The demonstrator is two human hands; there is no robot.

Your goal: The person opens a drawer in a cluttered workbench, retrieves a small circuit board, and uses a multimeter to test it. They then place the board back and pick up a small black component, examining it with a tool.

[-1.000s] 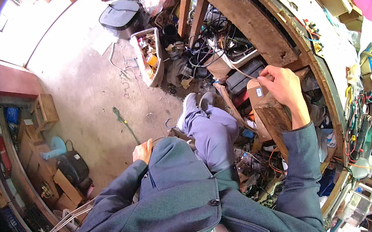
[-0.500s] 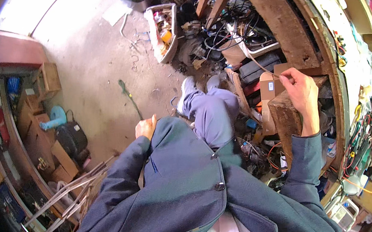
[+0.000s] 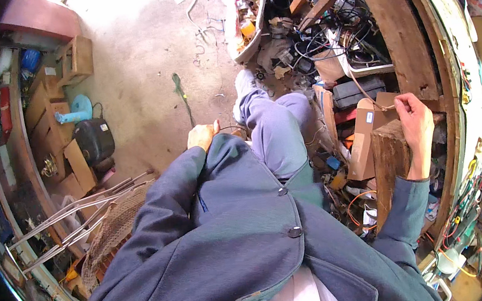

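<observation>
My right hand (image 3: 415, 127) is closed in a pinch on the end of a thin tan cord (image 3: 359, 85), above a worn wooden block (image 3: 387, 157) on the right. From the fingers the cord sags and curves up toward a white tray (image 3: 371, 69) heaped with black cables (image 3: 330, 45). An opened brown cardboard box (image 3: 364, 136) stands just left of this hand. My left hand (image 3: 202, 136) rests by my knee with its fingers curled and thumb raised. Whatever it may hold is hidden.
A white bin (image 3: 235, 38) of scraps stands ahead on the concrete floor, and a green stick-like thing (image 3: 180, 92) lies nearer. To the left are a black case (image 3: 94, 140), wooden boxes (image 3: 75, 59) and metal rods (image 3: 81, 207). A cluttered bench (image 3: 465, 184) runs along the right.
The view has turned, so the surroundings sit farther right in the picture. The cord in my right hand now bends more loosely than before. My left hand stays by the knee.
</observation>
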